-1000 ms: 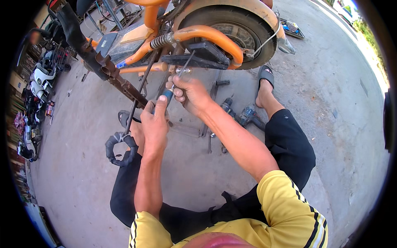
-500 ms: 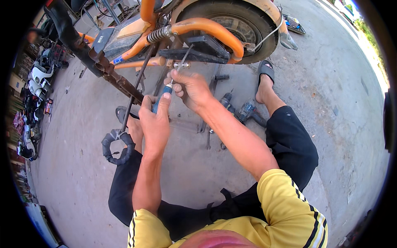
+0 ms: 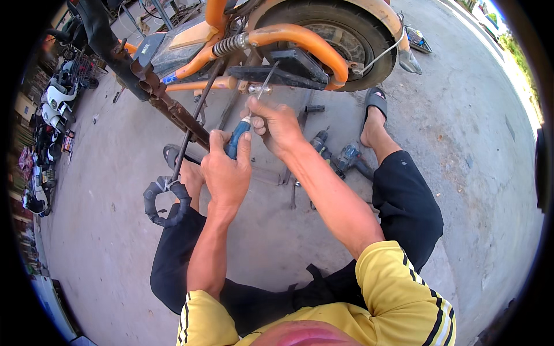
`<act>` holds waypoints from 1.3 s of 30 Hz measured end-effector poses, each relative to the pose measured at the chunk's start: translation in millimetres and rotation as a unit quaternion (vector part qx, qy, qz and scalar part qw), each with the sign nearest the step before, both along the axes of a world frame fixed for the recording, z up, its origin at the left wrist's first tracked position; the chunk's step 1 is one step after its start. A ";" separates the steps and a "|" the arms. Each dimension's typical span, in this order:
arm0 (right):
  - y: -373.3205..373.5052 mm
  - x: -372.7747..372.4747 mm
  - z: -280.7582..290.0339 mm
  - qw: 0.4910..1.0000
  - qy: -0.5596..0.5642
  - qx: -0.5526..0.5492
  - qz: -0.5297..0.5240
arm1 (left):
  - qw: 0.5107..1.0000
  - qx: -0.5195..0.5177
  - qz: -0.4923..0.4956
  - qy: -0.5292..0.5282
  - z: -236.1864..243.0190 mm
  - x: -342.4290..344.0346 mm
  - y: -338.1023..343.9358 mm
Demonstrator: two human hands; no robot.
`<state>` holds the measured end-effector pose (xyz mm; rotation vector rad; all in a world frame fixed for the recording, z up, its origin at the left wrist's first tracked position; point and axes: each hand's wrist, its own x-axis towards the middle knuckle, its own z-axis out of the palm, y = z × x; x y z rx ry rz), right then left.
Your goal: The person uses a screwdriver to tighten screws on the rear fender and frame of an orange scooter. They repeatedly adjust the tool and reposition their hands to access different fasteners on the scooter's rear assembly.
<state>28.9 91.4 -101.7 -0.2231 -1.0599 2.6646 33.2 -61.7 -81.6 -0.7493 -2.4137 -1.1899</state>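
Filling the top of your view is the orange scooter (image 3: 294, 36), its wheel (image 3: 381, 55) at the upper right. Your left forearm rises almost upright from the lower edge, while your right one slants up and inward. Below the orange tubing sits a black bracket (image 3: 297, 66). Your left hand (image 3: 227, 177) is closed around the blue handle of the screwdriver (image 3: 237, 139), thumb laid along it; your right hand (image 3: 281, 130), wrist bent, pinches the shaft just above the handle between thumb and fingers. The screwdriver points up toward the bracket, though you can't tell here whether its tip touches. A cordless power tool (image 3: 350, 157) lies near your right foot. White lettering (image 3: 146, 49) marks a dark cover, and a blue label (image 3: 169, 79) on the frame looks too small to read.
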 end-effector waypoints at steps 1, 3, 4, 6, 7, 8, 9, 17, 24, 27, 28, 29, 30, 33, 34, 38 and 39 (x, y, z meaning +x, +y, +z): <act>-0.6 0.6 -3.4 1.000 0.012 -0.004 -0.001 | 0.998 0.040 -0.009 -0.041 -0.2 -0.1 1.5; -2.4 -1.2 2.4 0.998 0.039 -0.046 0.013 | 0.972 0.122 -0.022 -0.202 19.0 1.5 2.0; -3.7 -1.7 5.0 0.996 0.052 -0.066 0.021 | 0.933 0.181 -0.039 -0.309 21.9 -2.1 -0.6; -0.3 -9.0 5.5 0.995 0.059 -0.068 0.028 | 0.810 0.295 -0.077 -0.502 35.4 -12.5 -10.0; 2.3 -11.9 2.8 0.995 0.062 -0.068 0.031 | 0.793 0.296 -0.101 -0.523 32.1 -17.1 -11.1; 3.9 -13.1 1.2 0.996 0.054 -0.065 0.027 | 0.850 0.241 -0.095 -0.459 28.2 -17.1 -10.0; 6.2 -13.8 -0.5 0.997 0.046 -0.063 0.023 | 0.898 0.184 -0.086 -0.390 25.0 -14.7 -6.4; 9.8 -2.6 -1.7 0.997 0.044 -0.063 0.009 | 0.973 -0.081 -0.062 0.208 -2.2 -4.8 -5.5; 8.7 -4.5 2.9 0.999 0.011 -0.053 -0.004 | 0.949 0.248 -0.048 -0.188 -9.0 2.2 12.5; 7.7 -11.4 3.1 0.999 0.009 -0.044 -0.025 | 0.838 0.327 -0.050 -0.434 14.3 6.1 7.1; 7.7 -13.7 3.3 0.999 0.011 -0.041 -0.033 | 0.900 0.263 -0.062 -0.341 10.7 -1.4 2.6; 6.7 -13.8 4.9 0.999 0.008 -0.041 -0.034 | 0.948 0.193 -0.070 -0.244 6.9 -8.7 0.8; 6.0 -13.8 6.2 0.999 0.005 -0.040 -0.035 | 0.979 0.120 -0.077 -0.144 3.9 -12.9 0.3; 6.5 -11.7 6.7 0.998 0.013 -0.042 -0.034 | 0.984 -0.104 0.006 0.145 10.1 2.7 -7.4; 7.1 -10.7 6.1 0.998 0.019 -0.044 -0.033 | 0.963 -0.171 0.015 0.207 10.0 3.5 -7.2; -1.6 -11.7 3.2 0.999 0.007 -0.051 -0.007 | 0.974 -0.081 0.016 0.209 -6.5 -11.5 -11.0; 0.0 -12.5 4.1 0.998 0.014 -0.056 -0.008 | 0.984 -0.033 0.016 0.174 -0.3 -11.9 -5.8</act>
